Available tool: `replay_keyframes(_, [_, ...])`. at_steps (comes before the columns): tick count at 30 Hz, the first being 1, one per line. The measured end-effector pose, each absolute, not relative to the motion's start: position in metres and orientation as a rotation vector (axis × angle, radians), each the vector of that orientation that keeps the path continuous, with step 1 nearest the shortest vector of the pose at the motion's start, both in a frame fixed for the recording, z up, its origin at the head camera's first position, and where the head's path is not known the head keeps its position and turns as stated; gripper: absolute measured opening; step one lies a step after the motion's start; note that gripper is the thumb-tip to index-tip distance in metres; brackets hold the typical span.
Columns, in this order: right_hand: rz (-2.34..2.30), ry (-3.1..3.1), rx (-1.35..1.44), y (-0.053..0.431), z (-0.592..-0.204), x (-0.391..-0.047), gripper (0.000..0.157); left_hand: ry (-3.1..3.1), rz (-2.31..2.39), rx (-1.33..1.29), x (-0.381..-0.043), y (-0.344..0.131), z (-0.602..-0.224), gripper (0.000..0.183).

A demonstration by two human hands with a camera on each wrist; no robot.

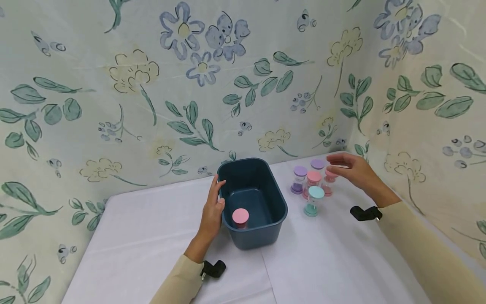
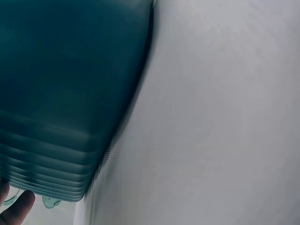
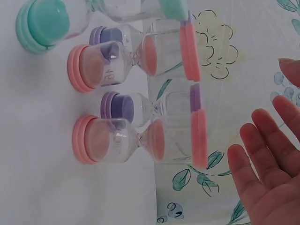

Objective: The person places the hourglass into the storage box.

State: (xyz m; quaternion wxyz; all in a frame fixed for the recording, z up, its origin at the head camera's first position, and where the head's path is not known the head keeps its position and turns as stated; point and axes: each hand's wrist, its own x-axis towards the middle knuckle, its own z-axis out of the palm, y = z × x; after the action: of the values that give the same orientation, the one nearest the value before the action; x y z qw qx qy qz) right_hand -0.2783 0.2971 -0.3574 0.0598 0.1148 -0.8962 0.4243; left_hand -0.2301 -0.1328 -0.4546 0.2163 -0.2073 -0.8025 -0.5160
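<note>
My left hand (image 1: 211, 211) lies along the left side of a dark blue plastic bin (image 1: 252, 236), fingers mostly straight, with fingertips and thumb at the rim. Inside the bin's near end stands a pink-capped hourglass (image 1: 241, 216). To the right, my right hand (image 1: 353, 169) is raised with nothing in it. Its fingers are spread by a pink hourglass (image 3: 140, 140), apart from its cap in the right wrist view. Around that stand another pink hourglass (image 1: 313, 177), two purple hourglasses (image 1: 298, 179) and a teal hourglass (image 1: 313, 202), all upright.
A white cloth (image 1: 152, 236) covers the table. Floral fabric (image 1: 190, 105) hangs behind it and along the right side. Black wrist devices (image 1: 365, 213) are worn at both cuffs. The hourglasses stand close together right of the bin.
</note>
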Motion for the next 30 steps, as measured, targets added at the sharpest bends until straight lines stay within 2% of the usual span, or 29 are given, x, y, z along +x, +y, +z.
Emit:
replay_keyframes(13, [1.317,-2.733,0.198,0.303,-0.37,-0.29,0.06,-2.255,-1.44,-0.54,-0.228,-0.134,-0.449,0.054])
replay_keyframes(19, [1.322,-2.75,0.146,0.309,-0.377,-0.294,0.067,-2.248,-1.443,-0.546,-0.229,-0.133,-0.451,0.052])
replay_keyframes(30, [1.31,-2.77,0.123,0.312,-0.388,-0.299,0.071,-2.226,-1.437,-0.569,-0.232,-0.134,-0.453,0.052])
